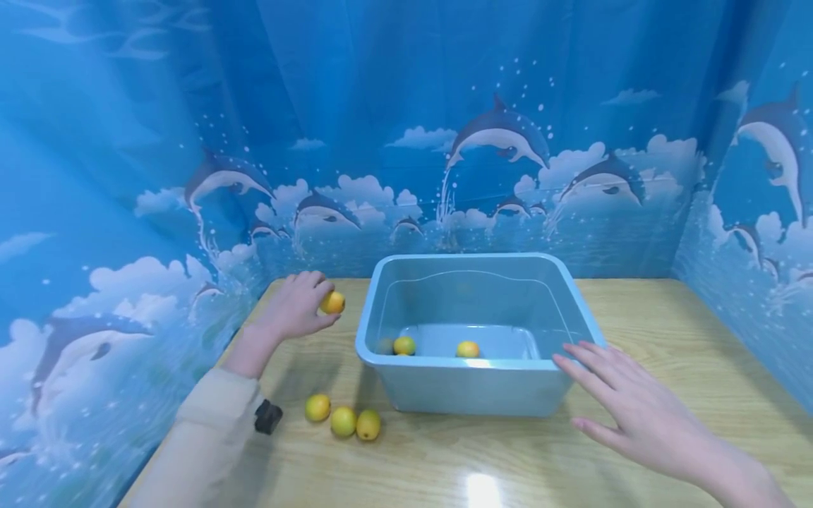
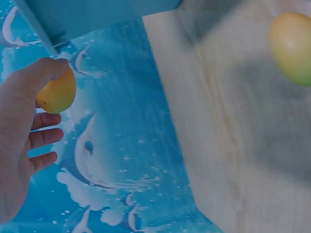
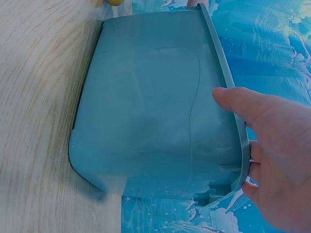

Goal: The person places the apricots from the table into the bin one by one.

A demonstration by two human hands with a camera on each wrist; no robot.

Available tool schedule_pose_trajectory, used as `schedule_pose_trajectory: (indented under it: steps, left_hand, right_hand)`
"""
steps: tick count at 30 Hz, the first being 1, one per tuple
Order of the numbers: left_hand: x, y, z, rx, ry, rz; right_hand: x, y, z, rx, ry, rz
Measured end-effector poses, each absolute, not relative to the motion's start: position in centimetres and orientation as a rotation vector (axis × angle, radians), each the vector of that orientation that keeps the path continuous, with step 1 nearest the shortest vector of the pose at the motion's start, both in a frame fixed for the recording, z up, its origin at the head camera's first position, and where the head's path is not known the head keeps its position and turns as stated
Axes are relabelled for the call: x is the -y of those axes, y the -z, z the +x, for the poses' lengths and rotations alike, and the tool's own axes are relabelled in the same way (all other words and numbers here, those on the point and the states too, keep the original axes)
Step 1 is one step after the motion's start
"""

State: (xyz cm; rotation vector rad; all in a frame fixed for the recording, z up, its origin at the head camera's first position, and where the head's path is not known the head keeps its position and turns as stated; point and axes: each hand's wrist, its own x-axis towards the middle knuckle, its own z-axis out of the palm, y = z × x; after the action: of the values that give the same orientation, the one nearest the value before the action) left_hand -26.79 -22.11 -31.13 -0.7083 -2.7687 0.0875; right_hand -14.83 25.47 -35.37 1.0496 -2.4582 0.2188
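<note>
We have a light blue, rectangular plastic bin (image 1: 473, 388) standing on a pale wood-grain table (image 1: 641, 367). Our left hand (image 1: 288, 307) is out to the left of the bin, pinching a round, smooth-skinned, yellow-orange fruit (image 1: 333, 303) between thumb and fingers, with the other fingers free of it. That narrow hold looks like our main weakness: a slight slip of the thumb could let the fruit drop outside the bin and roll off. If we carry it too low, we judge it could knock the bin's left rim.

Our right hand (image 1: 629, 406) spreads over the bin's front right corner, fingers fairly straight, not clenched; we cannot tell how firmly it touches the rim. A careless push there could skid or tip the bin.

In front of the bin's left corner lie three round yellow-green fruits (image 1: 344, 421) close together, so reaching for one could nudge its neighbours away. At least two yellow-green and orange fruits (image 1: 468, 349) lie inside the bin; a hard drop could bruise them.
</note>
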Motion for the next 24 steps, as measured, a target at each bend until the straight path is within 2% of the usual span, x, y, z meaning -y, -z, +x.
schedule_pose_trajectory:
  steps: [24]
  left_hand:
    - [18.2,24.2,-28.7,2.775,-0.177,-0.701]
  right_hand:
    - [-25.4,35.4,-14.9,2.46,-0.222,1.043]
